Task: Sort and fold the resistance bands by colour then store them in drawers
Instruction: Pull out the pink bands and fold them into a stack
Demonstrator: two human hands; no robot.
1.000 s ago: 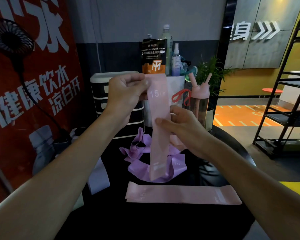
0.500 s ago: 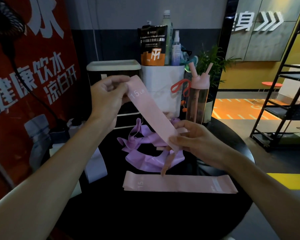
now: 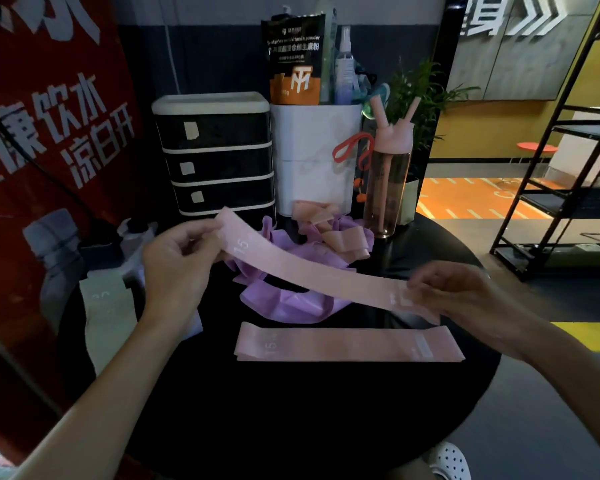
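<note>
Left hand [image 3: 177, 265] pinches one end of a pink band [image 3: 312, 275], just beside its printed "15"; right hand [image 3: 465, 292] pinches the other end between thumb and fingers, though it is a little blurred. Both hands are thus closed on the band, which hangs taut in the air above the tabletop [image 3: 291, 410], slanting from about 10 o'clock down to about 3 o'clock, with 6 o'clock taken as the edge nearest the person.

Just below it, toward 6 o'clock, a second pink band [image 3: 347, 346] with the same "15" lies flat at full length. This looks like the start of a pink pile, and the held one seems bound for the same spot.

Under the held band, near the middle, purple bands [image 3: 284, 299] sit in a loose heap. Touching them toward 12 o'clock are crumpled peach bands [image 3: 329, 230]. At 9 o'clock a pale band [image 3: 104, 306] lies flat by the edge.

Drawers [image 3: 219, 154] stand at 11 o'clock with all three fronts closed; what they hold cannot be told.

By my reading the job is early. Pink is partly sorted, purple and peach are not yet sorted, no band shows a fold, and nothing appears stored.
</note>
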